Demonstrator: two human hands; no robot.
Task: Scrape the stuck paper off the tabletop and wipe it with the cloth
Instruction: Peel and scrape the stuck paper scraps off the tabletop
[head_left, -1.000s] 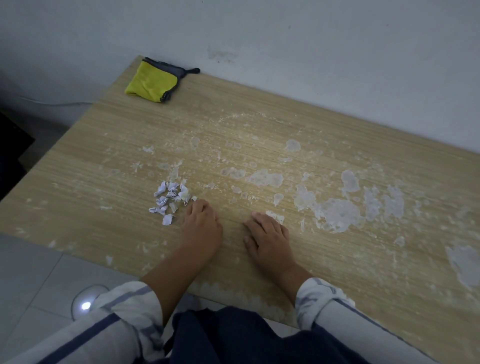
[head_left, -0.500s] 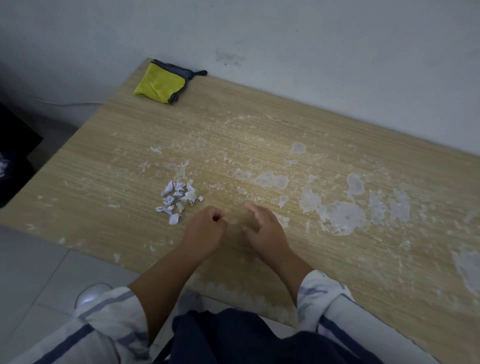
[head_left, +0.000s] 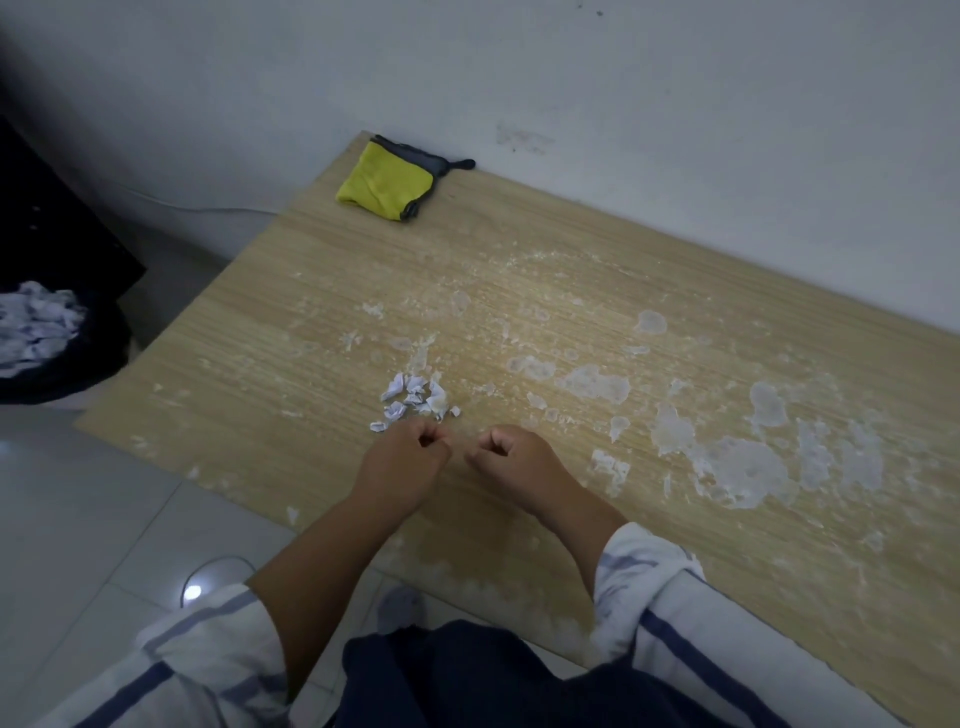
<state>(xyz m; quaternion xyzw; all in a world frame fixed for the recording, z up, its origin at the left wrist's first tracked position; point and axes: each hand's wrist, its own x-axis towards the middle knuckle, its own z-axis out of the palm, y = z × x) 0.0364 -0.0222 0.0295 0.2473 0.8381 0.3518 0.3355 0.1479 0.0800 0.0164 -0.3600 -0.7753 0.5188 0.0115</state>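
**Both hands curled at the near edge, picking at residue**

Head view: my left hand (head_left: 405, 467) and right hand (head_left: 514, 457) sit close together, not quite touching, knuckles up and fingers tucked under toward the tabletop (head_left: 311, 291). Both are closed into loose fists. I see nothing held in either, though a sliver under the fingertips would be hidden from here. I read the curl as a nail-scraping pose, the tips set against the wood so they can dig at the film between the hands.

The loose scraps (head_left: 415, 400) lie heaped just beyond the left knuckles, probably gathered there to keep lifted bits out of the working patch. The stuck paper (head_left: 743, 470) is thickest well off to the right of the right hand, with smaller flecks ahead of both hands. The cloth (head_left: 387, 182) is folded at the far corner by the wall, well ahead of the left hand and beyond easy reach, which suits wiping coming last. Both forearms angle in from the rolled striped sleeves (head_left: 639, 566), wrists low over the near edge.

Much scraping is left, I judge.
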